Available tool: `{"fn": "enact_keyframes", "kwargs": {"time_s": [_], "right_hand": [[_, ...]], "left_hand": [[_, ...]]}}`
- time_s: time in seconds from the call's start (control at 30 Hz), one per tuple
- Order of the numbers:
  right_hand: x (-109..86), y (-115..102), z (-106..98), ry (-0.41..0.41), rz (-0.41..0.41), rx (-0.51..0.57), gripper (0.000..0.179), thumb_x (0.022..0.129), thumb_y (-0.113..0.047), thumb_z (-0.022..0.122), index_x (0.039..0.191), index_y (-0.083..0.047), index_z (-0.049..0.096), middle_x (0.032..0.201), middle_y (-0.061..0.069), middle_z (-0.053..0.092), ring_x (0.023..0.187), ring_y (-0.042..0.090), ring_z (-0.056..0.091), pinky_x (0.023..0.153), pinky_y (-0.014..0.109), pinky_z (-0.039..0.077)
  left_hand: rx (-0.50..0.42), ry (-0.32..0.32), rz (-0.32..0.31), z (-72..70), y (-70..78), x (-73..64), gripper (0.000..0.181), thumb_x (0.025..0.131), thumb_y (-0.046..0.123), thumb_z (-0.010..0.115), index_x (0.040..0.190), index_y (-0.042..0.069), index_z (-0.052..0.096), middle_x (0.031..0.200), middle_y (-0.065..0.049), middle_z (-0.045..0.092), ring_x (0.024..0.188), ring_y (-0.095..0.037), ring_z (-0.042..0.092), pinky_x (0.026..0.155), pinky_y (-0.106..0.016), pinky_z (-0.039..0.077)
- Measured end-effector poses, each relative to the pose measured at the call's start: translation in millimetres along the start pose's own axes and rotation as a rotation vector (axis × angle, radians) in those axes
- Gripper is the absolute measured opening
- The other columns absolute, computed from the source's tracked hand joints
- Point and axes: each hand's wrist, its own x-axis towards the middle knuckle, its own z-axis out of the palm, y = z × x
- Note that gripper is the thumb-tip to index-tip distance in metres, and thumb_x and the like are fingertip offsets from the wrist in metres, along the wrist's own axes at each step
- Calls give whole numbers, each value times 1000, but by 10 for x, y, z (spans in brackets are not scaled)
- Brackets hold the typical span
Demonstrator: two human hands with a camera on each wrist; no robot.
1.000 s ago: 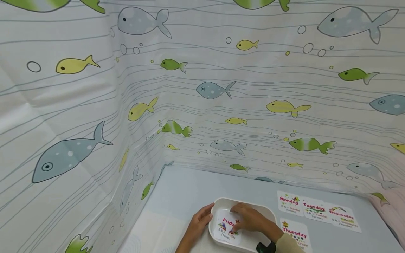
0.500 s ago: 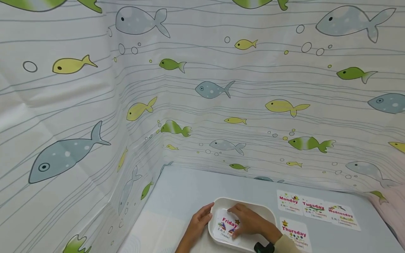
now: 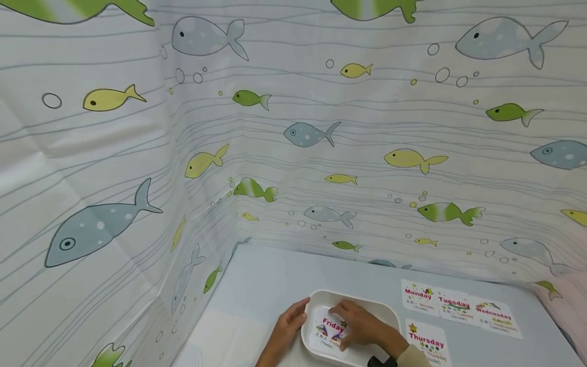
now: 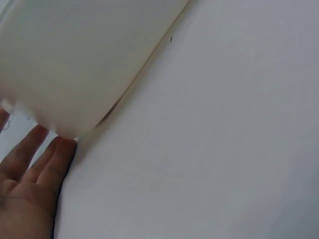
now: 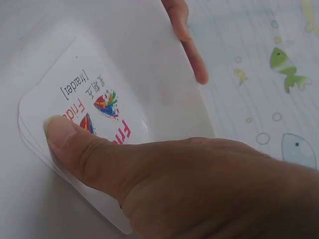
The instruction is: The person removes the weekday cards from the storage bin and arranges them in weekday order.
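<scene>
A white tray (image 3: 384,312) with rounded corners sits near the front of the table, and a Friday card (image 3: 326,337) lies at its left end. More card edges show beneath that card (image 5: 47,97) in the right wrist view. My right hand (image 3: 364,325) reaches into the tray and spans the card, fingertips at its far edge and thumb at the near right. From the right wrist, the thumb presses along the card's edge; the other fingers are hidden. My left hand (image 3: 286,326) rests its extended fingers (image 4: 59,162) against the outside of the tray's left wall.
Right of the tray, a Monday card (image 3: 419,298), a Tuesday card (image 3: 456,307) and a Wednesday card (image 3: 497,317) lie in a row. Below them is a Thursday card (image 3: 427,340). A fish-patterned sheet (image 3: 275,163) hangs behind and left of the table.
The right thumb has shifted slightly along the near side of the Friday card, uncovering more of its print. The left hand and tray stay in place; the head view tilts slightly.
</scene>
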Motion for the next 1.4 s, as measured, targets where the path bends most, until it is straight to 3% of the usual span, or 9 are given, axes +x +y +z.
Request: {"fn": "enact_keyframes", "kwargs": {"time_s": [0.27,0.63,0.77,0.9,1.0,1.1,1.4], "right_hand": [[11,-14,-20,-12,-24,-13,82,66,-52,86,134,-14,58,111,-5,52,93,1,41,80,19,46],[36,-79,-61,-85,48,-1,80,66,-51,87,132,-18,56,97,-10,39,86,1,36,72,15,39],[52,-85,-73,-99,61,-26,81,65,-52,87,130,-16,56,95,-10,40,86,3,37,73,18,40],[70,-87,-79,-113,89,-47,79,65,-55,86,124,-12,56,99,-8,49,91,6,42,82,27,47],[75,-67,-74,-118,124,-17,75,64,-54,88,115,-10,55,98,-8,53,88,6,45,82,30,49],[71,-45,-69,-130,170,31,72,63,-50,90,110,-11,51,91,-9,52,80,4,44,74,26,47],[54,-100,-61,-177,330,47,78,61,-48,90,112,-10,46,79,-8,53,67,7,48,62,25,47]], "left_hand": [[-11,-2,8,2,3,1,46,104,28,52,149,19,47,154,-13,46,144,-33,42,110,-24,45],[19,0,18,1,16,25,45,104,28,52,148,20,48,154,-12,47,144,-33,42,111,-27,45],[23,4,12,-2,48,32,45,104,29,52,148,21,48,154,-11,47,145,-32,42,112,-28,44],[20,7,7,-7,73,41,46,104,30,52,149,20,48,154,-11,47,144,-32,42,112,-29,45],[26,14,6,-10,72,48,45,104,30,52,148,20,48,153,-11,48,144,-32,43,112,-29,45],[31,19,4,-15,46,51,45,104,30,52,148,20,49,153,-11,48,144,-32,43,112,-30,45],[4,17,-30,2,12,8,46,104,32,52,148,19,48,154,-13,47,143,-33,44,112,-32,45]]}}
